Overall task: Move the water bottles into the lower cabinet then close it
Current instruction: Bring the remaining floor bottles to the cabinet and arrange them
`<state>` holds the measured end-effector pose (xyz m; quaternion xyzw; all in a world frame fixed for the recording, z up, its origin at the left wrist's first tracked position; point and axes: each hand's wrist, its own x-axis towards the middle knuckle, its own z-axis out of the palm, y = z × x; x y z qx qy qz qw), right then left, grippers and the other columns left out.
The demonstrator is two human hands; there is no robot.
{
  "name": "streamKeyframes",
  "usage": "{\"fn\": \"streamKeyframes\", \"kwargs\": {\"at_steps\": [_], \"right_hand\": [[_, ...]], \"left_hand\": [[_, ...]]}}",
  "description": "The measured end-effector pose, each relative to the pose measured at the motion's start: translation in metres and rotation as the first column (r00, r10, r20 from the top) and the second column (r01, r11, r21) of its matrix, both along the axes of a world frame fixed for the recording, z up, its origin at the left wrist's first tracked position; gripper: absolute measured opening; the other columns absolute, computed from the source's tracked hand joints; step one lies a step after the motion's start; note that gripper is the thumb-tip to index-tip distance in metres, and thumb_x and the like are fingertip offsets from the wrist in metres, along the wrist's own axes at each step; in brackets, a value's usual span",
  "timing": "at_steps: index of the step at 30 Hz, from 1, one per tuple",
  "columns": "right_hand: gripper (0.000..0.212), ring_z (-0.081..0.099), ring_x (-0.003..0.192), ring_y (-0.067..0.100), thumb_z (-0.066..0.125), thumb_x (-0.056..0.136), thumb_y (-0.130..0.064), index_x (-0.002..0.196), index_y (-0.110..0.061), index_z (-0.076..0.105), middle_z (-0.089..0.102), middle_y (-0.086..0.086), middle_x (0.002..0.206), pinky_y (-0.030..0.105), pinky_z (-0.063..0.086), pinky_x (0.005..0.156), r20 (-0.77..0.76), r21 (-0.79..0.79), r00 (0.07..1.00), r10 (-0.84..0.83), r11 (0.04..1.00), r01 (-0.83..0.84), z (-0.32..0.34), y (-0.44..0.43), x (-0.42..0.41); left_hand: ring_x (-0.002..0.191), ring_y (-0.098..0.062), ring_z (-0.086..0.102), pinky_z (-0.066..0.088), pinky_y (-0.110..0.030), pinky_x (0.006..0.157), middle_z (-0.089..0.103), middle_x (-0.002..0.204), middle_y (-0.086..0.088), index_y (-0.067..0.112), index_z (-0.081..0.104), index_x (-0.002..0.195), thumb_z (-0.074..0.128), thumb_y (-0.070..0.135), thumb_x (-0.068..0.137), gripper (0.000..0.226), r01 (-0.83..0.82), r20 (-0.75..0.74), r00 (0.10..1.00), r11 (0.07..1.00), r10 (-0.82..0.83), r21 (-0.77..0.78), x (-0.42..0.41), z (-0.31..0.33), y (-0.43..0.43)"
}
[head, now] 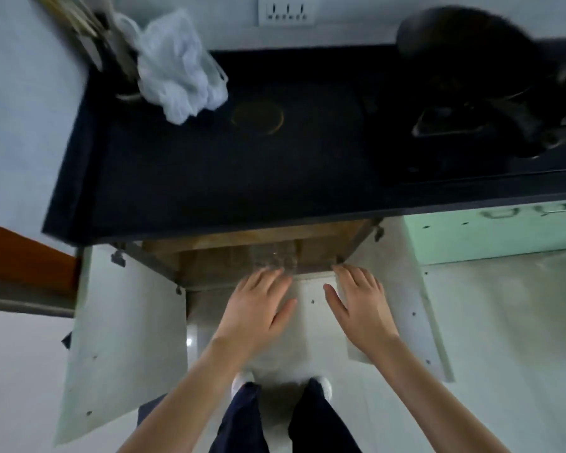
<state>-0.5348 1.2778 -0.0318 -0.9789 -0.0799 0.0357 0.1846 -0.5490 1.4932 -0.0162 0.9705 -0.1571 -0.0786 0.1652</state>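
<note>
Both hands, the left hand [258,305] and right hand [360,305], hover released and flat before the open lower cabinet [242,253], where clear water bottles [275,256] already stand just inside, seemingly so both doors [125,322] can be swung closed next.

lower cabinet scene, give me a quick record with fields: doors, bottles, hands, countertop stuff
doors: left door and right door both swung open
bottles: clear water bottles blurred, at the front edge of the lower cabinet; count unclear
left hand: open, empty, fingers at the bottles
right hand: open, empty, over the right door
countertop: black, with a white plastic bag back left and dark cookware back right
</note>
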Motion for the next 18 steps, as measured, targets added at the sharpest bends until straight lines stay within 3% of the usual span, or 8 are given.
{"fn": "streamKeyframes", "kwargs": {"at_steps": [4, 9, 13, 18], "right_hand": [[0.055, 0.058, 0.114, 0.029, 0.031, 0.097, -0.049, 0.126, -0.013, 0.061, 0.066, 0.004, 0.123, 0.042, 0.047, 0.096, 0.101, 0.042, 0.991, -0.092, 0.995, 0.089, 0.081, -0.011, -0.032], [0.047, 0.057, 0.113, 0.027, 0.037, 0.098, -0.044, 0.128, -0.014, 0.059, 0.064, 0.001, 0.123, 0.041, 0.046, 0.096, 0.271, 0.100, 0.920, -0.283, 0.959, 0.265, 0.123, -0.018, -0.100], [0.050, 0.054, 0.119, 0.028, 0.039, 0.099, -0.044, 0.136, -0.015, 0.053, 0.057, 0.006, 0.134, 0.042, 0.048, 0.097, 0.241, 0.121, 0.823, -0.514, 0.857, 0.500, 0.106, -0.018, -0.177], [0.055, 0.058, 0.115, 0.036, 0.039, 0.096, -0.045, 0.135, -0.010, 0.056, 0.060, 0.013, 0.131, 0.045, 0.051, 0.093, 0.122, 0.068, 0.646, -0.753, 0.656, 0.752, 0.076, -0.032, -0.270]], "left_hand": [[0.132, -0.025, 0.050, 0.037, -0.040, 0.110, 0.058, 0.139, -0.003, 0.016, 0.054, 0.139, 0.027, 0.048, 0.100, 0.057, 0.046, 0.138, 0.990, 0.998, -0.039, -0.053, -0.009, 0.080, -0.007], [0.137, -0.021, 0.044, 0.035, -0.038, 0.113, 0.052, 0.145, 0.000, 0.018, 0.047, 0.145, 0.022, 0.048, 0.102, 0.058, 0.174, 0.226, 0.964, 0.974, -0.139, -0.147, -0.026, 0.119, -0.004], [0.142, -0.017, 0.037, 0.024, -0.031, 0.115, 0.046, 0.150, 0.004, 0.022, 0.042, 0.147, 0.015, 0.054, 0.101, 0.063, 0.333, 0.124, 0.938, 0.941, -0.324, -0.063, -0.038, 0.091, 0.004], [0.142, -0.020, 0.036, 0.028, -0.036, 0.115, 0.045, 0.151, 0.003, 0.023, 0.043, 0.147, 0.000, 0.068, 0.093, 0.083, 0.486, -0.027, 0.874, 0.874, -0.486, 0.011, -0.061, 0.047, -0.008]]}}
